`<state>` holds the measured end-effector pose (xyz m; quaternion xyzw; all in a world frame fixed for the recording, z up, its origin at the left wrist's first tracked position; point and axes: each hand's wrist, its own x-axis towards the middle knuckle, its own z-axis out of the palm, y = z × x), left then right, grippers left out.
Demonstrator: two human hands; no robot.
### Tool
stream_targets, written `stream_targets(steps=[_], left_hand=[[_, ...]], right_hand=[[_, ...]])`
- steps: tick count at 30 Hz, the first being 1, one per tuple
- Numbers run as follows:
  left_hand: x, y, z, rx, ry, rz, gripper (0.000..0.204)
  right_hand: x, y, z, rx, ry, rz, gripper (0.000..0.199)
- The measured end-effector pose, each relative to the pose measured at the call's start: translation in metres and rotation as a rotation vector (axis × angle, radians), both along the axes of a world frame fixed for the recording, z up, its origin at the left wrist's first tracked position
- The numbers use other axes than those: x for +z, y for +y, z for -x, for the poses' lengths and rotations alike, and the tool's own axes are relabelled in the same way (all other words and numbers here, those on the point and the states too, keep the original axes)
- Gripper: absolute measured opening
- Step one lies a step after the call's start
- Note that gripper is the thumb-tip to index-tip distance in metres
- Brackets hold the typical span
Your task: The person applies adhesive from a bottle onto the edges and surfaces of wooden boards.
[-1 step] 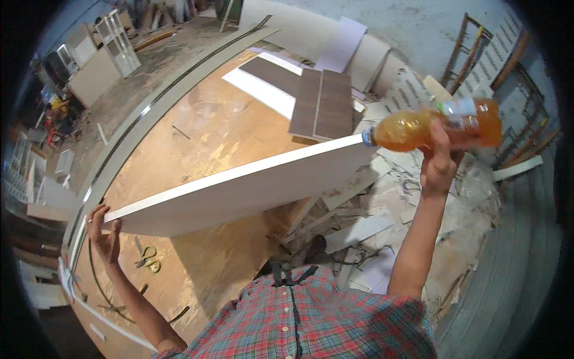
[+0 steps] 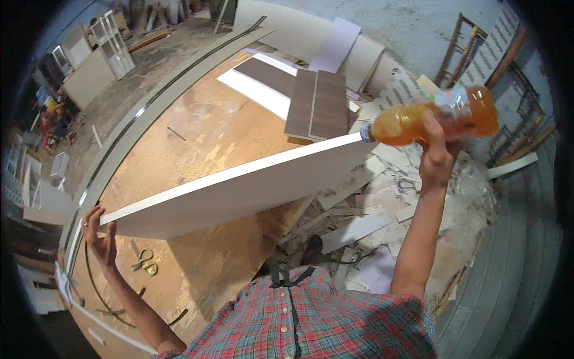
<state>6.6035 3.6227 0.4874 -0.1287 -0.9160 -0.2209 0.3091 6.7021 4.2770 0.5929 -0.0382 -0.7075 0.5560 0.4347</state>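
A white panel [image 2: 257,194] stands on its long side on the table, slanting from near left to far right, with its narrow white edge up. My left hand [image 2: 100,236] grips its left end, thumb on the near face and fingers around the corner. My right hand [image 2: 436,143] is wrapped around a clear plastic bottle [image 2: 397,124] of amber liquid, tipped nearly level. The bottle's blue cap [image 2: 366,133] points left and meets the right end of the panel's top edge; whether liquid comes out cannot be made out.
Yellow-handled scissors [image 2: 147,263] lie on the wooden table [image 2: 179,140] near my left forearm. Dark brown boards [image 2: 317,105] and a white board [image 2: 257,96] rest at the far side. Long edge strips [image 2: 128,128] run along the left. Scrap offcuts [image 2: 365,227] litter the right.
The bottle's base has risen slightly while its cap stays at the panel's right end. The whole view has shifted a little; my left hand keeps its grip.
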Motion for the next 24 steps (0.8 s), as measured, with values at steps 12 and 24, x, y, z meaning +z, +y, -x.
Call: stream_targets(steps=[12, 24], left_hand=[[-0.037, -0.030, 0.021, -0.037, 0.232, 0.085, 0.045], [-0.043, -0.032, 0.021, -0.040, 0.199, 0.030, 0.047]], right_hand=[[0.043, -0.003, 0.040, -0.058, -0.208, -0.295, 0.048], [0.041, 0.025, 0.044, -0.186, -0.249, -0.301, 0.039]])
